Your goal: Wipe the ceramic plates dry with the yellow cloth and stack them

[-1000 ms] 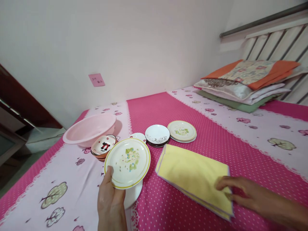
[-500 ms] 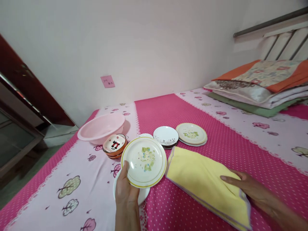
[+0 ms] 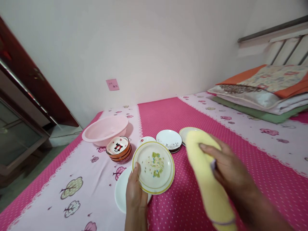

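Observation:
My left hand (image 3: pixel 136 189) grips a plate (image 3: pixel 154 168) by its lower left edge, thumb on top; the plate has a yellow rim and a green leaf and flower pattern, and it is tilted toward me. In my right hand (image 3: pixel 227 163) is a yellow cloth (image 3: pixel 204 173), bunched up and hanging down, a little blurred and apart from the plate. A plain white plate (image 3: pixel 121 192) lies on the bed, partly hidden behind my left hand. Behind the held plate are a stack of white plates (image 3: pixel 169 139) and a partly covered stack of yellow-rimmed plates (image 3: pixel 186 132).
Stacked orange cat bowls (image 3: pixel 118 148) stand in front of a pink basin (image 3: pixel 106 131) at the left. A small white dish (image 3: pixel 146 140) shows beside them. The bed has a pink patterned sheet (image 3: pixel 163 112). Folded bedding (image 3: pixel 262 93) is piled at the far right.
My right hand has lifted the yellow cloth off the bed and gathered it, turning it upright. The view has shifted slightly, and the held plate appears a little farther right.

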`<action>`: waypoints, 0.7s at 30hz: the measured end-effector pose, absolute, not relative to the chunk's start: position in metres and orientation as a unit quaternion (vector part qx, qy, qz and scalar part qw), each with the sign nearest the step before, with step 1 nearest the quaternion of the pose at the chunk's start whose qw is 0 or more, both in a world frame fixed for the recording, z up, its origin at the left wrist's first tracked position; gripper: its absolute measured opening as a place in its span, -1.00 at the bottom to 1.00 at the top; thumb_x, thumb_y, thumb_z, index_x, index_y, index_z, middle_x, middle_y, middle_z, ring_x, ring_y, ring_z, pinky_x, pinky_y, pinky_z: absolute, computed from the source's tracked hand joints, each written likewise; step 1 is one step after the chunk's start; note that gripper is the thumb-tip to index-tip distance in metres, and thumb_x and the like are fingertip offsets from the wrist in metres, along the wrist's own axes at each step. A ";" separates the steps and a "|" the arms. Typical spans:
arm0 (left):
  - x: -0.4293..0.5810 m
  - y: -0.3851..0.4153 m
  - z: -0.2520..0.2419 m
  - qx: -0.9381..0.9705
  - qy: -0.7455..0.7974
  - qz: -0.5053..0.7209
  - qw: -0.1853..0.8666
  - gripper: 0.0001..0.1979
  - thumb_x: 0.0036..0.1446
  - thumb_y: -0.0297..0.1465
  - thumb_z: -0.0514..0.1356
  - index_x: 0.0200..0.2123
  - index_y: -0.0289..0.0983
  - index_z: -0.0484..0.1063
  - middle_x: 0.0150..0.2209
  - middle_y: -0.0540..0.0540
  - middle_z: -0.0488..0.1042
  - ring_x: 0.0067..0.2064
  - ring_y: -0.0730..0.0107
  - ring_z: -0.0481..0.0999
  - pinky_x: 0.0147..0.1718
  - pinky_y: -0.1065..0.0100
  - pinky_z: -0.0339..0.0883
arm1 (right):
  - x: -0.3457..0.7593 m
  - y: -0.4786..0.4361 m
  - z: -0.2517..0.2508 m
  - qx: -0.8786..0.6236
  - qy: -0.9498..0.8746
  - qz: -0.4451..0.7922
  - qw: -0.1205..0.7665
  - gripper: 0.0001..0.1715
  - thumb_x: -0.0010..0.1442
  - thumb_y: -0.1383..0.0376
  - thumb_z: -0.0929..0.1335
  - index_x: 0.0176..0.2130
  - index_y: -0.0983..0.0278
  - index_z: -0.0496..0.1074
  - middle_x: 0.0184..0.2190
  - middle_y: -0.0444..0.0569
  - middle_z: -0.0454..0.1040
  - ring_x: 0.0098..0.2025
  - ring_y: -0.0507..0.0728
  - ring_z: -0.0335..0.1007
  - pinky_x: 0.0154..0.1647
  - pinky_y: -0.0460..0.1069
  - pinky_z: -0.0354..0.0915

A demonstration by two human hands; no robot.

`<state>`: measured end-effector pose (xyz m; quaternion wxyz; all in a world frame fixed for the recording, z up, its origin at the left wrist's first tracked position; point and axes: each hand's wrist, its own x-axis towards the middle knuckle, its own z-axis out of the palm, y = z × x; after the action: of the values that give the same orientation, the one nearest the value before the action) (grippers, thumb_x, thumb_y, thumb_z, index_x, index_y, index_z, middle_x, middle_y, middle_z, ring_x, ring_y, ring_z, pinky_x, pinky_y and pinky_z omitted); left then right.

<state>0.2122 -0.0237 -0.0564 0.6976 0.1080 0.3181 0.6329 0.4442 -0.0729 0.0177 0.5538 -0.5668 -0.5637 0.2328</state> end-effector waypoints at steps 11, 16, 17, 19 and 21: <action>0.244 -0.039 -0.058 0.111 0.219 0.498 0.832 -0.42 0.36 -0.26 0.12 0.36 -0.37 0.24 0.11 -0.42 0.55 0.09 -0.08 0.59 0.17 -0.02 0.38 | 0.382 -0.057 -0.059 -0.551 -0.640 0.039 0.534 -0.27 0.28 0.36 0.33 0.36 0.12 0.13 0.36 0.13 0.17 0.41 0.36 0.07 0.37 0.37 0.13; 0.238 -0.036 -0.062 0.110 0.178 0.513 0.832 -0.43 0.38 -0.24 0.09 0.38 -0.32 0.23 0.18 -0.37 0.50 0.21 -0.06 0.49 0.21 0.01 0.33 | 0.376 -0.065 -0.056 -0.505 -0.745 -0.014 0.436 -0.38 0.29 0.27 0.36 0.30 0.11 0.25 0.40 0.08 0.14 0.46 0.45 -0.10 0.36 0.47 0.06; 0.237 -0.035 -0.062 0.111 0.175 0.524 0.826 -0.44 0.38 -0.25 0.09 0.37 -0.32 0.25 0.19 -0.36 0.49 0.23 -0.05 0.46 0.22 0.02 0.31 | 0.376 -0.064 -0.057 -0.501 -0.758 -0.003 0.417 -0.37 0.27 0.24 0.38 0.29 0.12 0.27 0.40 0.08 0.15 0.46 0.48 -0.11 0.35 0.50 0.04; 0.233 -0.035 -0.061 0.115 0.174 0.540 0.816 -0.47 0.38 -0.27 0.09 0.35 -0.33 0.28 0.20 -0.36 0.48 0.27 -0.04 0.41 0.24 0.03 0.29 | 0.376 -0.063 -0.058 -0.495 -0.776 0.030 0.389 -0.32 0.26 0.19 0.39 0.31 0.14 0.25 0.41 0.10 0.14 0.46 0.49 -0.12 0.35 0.51 0.04; 0.231 -0.036 -0.058 0.119 0.180 0.547 0.809 -0.47 0.39 -0.25 0.08 0.33 -0.36 0.31 0.22 -0.38 0.46 0.30 -0.05 0.38 0.26 0.03 0.26 | 0.377 -0.062 -0.059 -0.482 -0.788 0.072 0.376 -0.29 0.28 0.17 0.39 0.34 0.17 0.22 0.43 0.10 0.10 0.47 0.45 -0.12 0.38 0.45 0.07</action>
<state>0.2314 -0.0357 -0.0585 0.8093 0.1190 0.1796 0.5465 0.3766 -0.0625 -0.0591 0.3759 -0.4817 -0.7883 0.0724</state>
